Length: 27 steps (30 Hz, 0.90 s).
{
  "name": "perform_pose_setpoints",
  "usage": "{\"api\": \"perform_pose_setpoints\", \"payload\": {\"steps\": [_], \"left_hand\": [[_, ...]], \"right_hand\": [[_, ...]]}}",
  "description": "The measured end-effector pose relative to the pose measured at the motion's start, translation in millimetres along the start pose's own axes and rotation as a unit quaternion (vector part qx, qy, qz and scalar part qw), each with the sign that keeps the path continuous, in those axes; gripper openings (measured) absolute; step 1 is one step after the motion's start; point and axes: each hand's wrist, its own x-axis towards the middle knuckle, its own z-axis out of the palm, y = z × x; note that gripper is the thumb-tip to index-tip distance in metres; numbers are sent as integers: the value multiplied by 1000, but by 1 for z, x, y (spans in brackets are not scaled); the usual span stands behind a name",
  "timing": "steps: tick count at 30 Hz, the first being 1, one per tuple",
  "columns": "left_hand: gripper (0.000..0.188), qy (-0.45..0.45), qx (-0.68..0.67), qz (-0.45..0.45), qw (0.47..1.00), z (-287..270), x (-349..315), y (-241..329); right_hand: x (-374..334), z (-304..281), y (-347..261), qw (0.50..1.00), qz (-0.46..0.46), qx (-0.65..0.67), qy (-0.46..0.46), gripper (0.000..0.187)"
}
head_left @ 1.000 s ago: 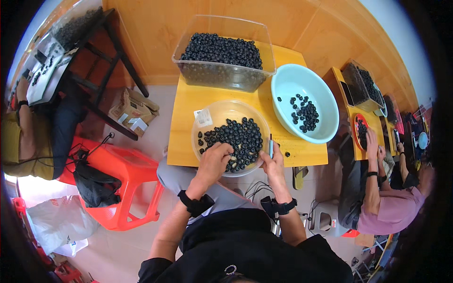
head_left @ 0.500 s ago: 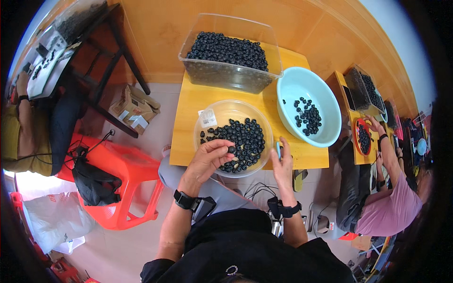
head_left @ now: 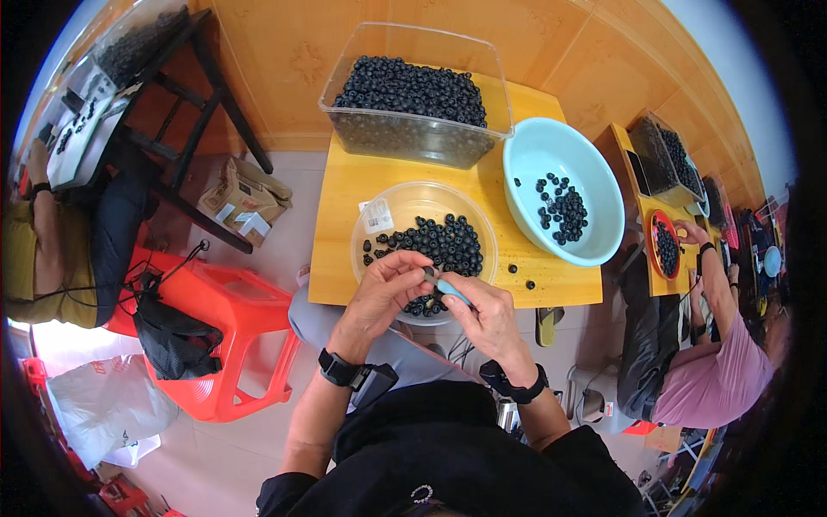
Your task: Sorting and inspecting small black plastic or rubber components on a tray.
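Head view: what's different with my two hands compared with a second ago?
The left hand has risen from the pile in the round tray and now pinches one dark piece. The right hand has swung left from the tray's right rim, bringing the blue-handled tool it already held up to that piece. The clear box and light-blue basin stayed put.

At your one table (head_left: 332,250) you had one clear bin (head_left: 413,145), one round dish (head_left: 418,200), one blue basin (head_left: 551,155), two stray black pieces (head_left: 531,284). You held one blue-handled tool (head_left: 453,292).
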Motion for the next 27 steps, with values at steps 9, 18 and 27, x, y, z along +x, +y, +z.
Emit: {"api": "perform_pose_setpoints", "payload": {"steps": [9,18,27], "left_hand": [[17,-8,-30,-2,1000,-1,1,-2],[12,-13,-56,-22,998,-5,0,-3],[7,-26,-109,-42,993,-10,-6,-4]], "right_hand": [[5,-1,-1,999,-8,-36,-10,24],[8,-2,5,999,-31,-41,-13,24],[11,4,17,997,-54,-53,-29,23]]}}
